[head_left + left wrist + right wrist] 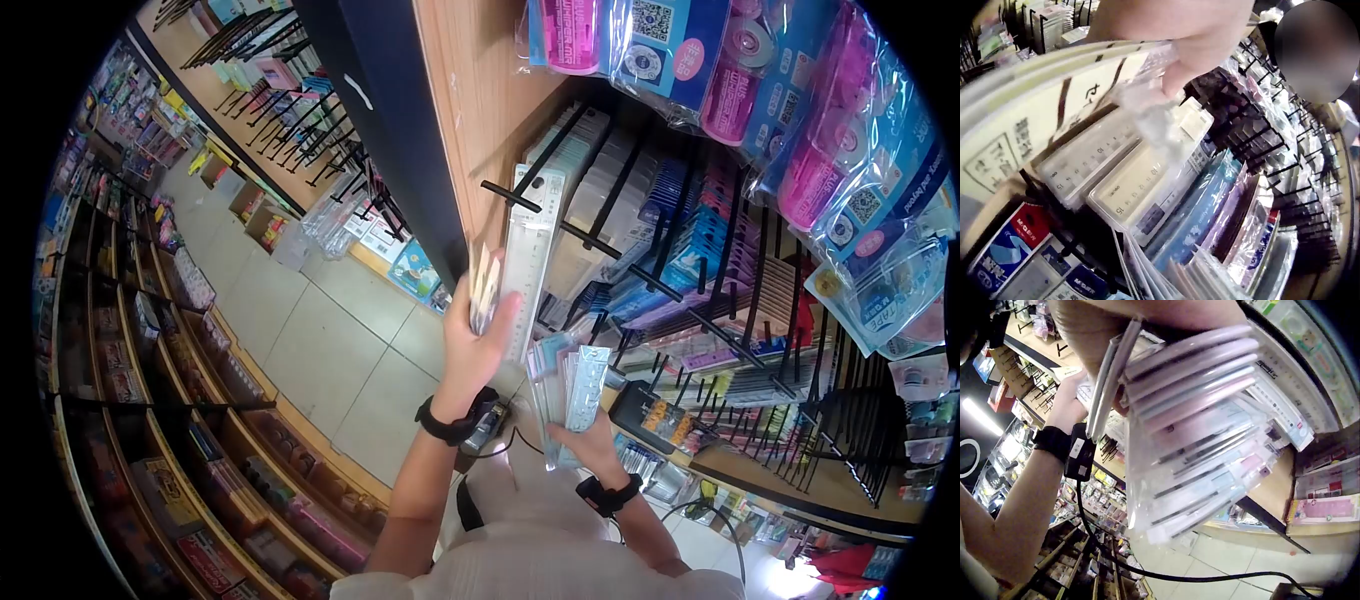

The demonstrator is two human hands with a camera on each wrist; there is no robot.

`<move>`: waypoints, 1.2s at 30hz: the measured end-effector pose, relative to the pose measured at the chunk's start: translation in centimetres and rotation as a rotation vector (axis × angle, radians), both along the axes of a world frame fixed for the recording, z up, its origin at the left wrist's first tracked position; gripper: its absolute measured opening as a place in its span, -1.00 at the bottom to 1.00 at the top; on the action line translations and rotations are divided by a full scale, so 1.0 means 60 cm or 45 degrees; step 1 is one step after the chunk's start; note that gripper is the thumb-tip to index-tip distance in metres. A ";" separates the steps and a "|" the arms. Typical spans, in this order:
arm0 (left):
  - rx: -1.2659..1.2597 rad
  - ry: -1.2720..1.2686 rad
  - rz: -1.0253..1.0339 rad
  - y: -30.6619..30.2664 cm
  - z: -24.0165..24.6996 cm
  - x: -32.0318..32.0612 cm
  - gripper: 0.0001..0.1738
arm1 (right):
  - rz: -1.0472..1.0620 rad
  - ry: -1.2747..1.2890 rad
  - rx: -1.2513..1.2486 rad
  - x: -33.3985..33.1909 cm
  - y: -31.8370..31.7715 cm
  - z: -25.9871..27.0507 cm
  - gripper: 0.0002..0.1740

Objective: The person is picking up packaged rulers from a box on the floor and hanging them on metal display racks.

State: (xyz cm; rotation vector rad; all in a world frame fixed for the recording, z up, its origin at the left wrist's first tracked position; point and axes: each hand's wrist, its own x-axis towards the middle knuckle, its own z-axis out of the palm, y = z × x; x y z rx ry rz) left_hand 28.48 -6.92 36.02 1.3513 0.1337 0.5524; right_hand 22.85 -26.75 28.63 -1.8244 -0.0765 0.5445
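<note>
My left hand grips a stack of thin cream packs, seen edge-on. Its thumb lies over the lower part of a clear ruler that hangs from a black hook. Dark print shows on the cream face of these packs in the left wrist view, with the hand above them. Lower and to the right, my right hand holds a fanned bunch of ruler packs in clear sleeves. Up close, the right wrist view shows several sleeved packs beneath that hand.
Black display hooks jut out around the ruler, carrying blue and purple packs. A wooden side panel stands left of it. Pink correction-tape packs hang above. Low shelves run along the left, past a tiled floor.
</note>
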 end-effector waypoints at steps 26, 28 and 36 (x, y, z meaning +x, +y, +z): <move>-0.322 0.577 -0.326 -0.029 -0.076 -0.188 -0.53 | -0.060 -0.239 0.403 -0.100 0.031 0.090 -0.52; -0.309 0.493 -0.277 -0.051 -0.116 -0.197 -0.52 | -0.077 -0.181 0.415 -0.113 0.024 0.101 -0.52; -0.216 0.293 -0.442 -0.111 -0.118 -0.243 -0.60 | -0.034 -0.021 0.315 -0.192 -0.015 0.088 -0.35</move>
